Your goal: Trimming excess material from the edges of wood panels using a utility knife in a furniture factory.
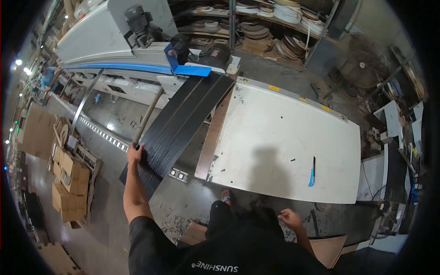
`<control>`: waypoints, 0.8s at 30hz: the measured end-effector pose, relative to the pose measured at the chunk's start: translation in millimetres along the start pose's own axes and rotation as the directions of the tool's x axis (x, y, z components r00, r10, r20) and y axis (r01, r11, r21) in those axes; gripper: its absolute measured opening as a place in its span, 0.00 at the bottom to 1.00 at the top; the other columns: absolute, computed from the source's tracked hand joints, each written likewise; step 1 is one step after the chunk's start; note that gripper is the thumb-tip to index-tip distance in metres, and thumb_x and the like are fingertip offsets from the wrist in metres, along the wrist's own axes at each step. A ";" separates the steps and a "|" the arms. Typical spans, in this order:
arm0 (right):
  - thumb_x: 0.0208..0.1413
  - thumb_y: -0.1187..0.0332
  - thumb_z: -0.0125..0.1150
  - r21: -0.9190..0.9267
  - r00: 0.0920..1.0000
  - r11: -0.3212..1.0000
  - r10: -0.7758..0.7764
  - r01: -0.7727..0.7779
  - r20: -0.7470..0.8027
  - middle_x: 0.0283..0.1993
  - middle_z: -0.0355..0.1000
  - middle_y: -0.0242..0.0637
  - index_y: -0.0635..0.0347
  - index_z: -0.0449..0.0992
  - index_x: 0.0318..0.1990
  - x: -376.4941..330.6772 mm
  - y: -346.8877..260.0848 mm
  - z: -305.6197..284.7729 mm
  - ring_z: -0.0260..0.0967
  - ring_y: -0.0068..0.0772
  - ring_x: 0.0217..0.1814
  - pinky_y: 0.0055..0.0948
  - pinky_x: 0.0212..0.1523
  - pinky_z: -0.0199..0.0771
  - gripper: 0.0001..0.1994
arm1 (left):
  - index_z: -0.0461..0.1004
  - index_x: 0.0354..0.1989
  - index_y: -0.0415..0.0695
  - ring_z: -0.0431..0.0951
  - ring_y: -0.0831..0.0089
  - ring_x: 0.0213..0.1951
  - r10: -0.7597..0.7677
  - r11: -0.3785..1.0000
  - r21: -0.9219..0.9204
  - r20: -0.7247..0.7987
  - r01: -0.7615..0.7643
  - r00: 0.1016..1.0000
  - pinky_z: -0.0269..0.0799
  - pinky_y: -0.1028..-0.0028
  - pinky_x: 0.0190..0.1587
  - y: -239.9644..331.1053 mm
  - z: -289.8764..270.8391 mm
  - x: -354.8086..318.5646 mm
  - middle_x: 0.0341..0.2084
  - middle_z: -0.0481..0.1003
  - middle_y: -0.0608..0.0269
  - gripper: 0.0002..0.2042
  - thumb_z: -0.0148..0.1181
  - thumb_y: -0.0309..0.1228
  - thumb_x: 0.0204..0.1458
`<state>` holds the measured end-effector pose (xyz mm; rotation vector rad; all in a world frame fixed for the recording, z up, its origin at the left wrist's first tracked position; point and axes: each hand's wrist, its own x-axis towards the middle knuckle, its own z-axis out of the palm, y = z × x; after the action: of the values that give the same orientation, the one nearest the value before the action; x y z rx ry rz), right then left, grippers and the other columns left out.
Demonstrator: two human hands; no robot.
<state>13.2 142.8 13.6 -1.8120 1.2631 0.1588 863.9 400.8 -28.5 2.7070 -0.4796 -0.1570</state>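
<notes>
Workshop floor [110, 201], grey, littered with dark scraps [172, 224], carries a long white machine [89, 41], pale bench [293, 133] and shelves [232, 27] of coiled strips [256, 30]. Black panel [183, 114] slants from machine's end, left of bench. Left hand [135, 153] at its left edge, cannot tell how firmly closed; right hand [291, 219] near bench, loosely curled, fingertip contact unclear; blue knife [311, 176] on bench.

Left hand [135, 154] was on the left edge of a long black panel [182, 117], right hand [290, 219] loosely curled off the white tabletop's [256, 119] near side. Blue cutter [311, 178] lay tabletop right, coiled strips [288, 13] sat on far shelves [232, 27].
</notes>
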 end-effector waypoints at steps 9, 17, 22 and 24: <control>0.64 0.55 0.72 0.610 0.986 0.792 -0.117 0.018 0.122 0.61 0.75 0.43 0.65 0.71 0.64 137.9 -149.4 129.4 0.75 0.34 0.59 0.32 0.60 0.74 0.29 | 0.78 0.53 0.36 0.82 0.38 0.51 0.014 1.000 0.016 0.011 -0.014 1.000 0.75 0.51 0.57 4.6 11.4 -4.8 0.42 0.83 0.36 0.37 0.57 0.65 0.61; 0.64 0.54 0.71 0.850 0.993 0.520 -0.034 -0.079 0.113 0.59 0.74 0.40 0.64 0.71 0.66 258.0 -291.5 207.8 0.72 0.36 0.61 0.38 0.66 0.72 0.30 | 0.76 0.61 0.36 0.80 0.38 0.57 0.025 0.999 -0.036 0.013 -0.025 1.000 0.73 0.51 0.61 52.8 34.7 -51.2 0.54 0.80 0.36 0.37 0.52 0.63 0.66; 0.64 0.55 0.71 0.837 0.979 0.523 -0.022 -0.160 0.201 0.56 0.75 0.39 0.64 0.74 0.62 266.5 -333.3 220.0 0.73 0.33 0.54 0.36 0.58 0.77 0.27 | 0.80 0.47 0.36 0.82 0.39 0.49 -0.079 0.991 -0.108 0.037 0.083 0.996 0.73 0.52 0.52 53.8 22.1 -46.5 0.43 0.82 0.38 0.33 0.52 0.62 0.67; 0.64 0.55 0.71 0.823 0.982 0.544 0.014 -0.164 0.186 0.56 0.75 0.39 0.65 0.74 0.62 264.2 -341.2 226.9 0.73 0.32 0.53 0.35 0.58 0.77 0.27 | 0.80 0.41 0.36 0.81 0.40 0.43 -0.116 0.984 -0.133 0.044 0.121 0.992 0.72 0.51 0.48 50.9 9.5 -42.0 0.37 0.81 0.38 0.33 0.51 0.61 0.68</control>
<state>494.3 151.2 -65.0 -0.8597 1.0368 -0.2292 807.3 368.0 -15.5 2.6027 -0.3062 -0.2619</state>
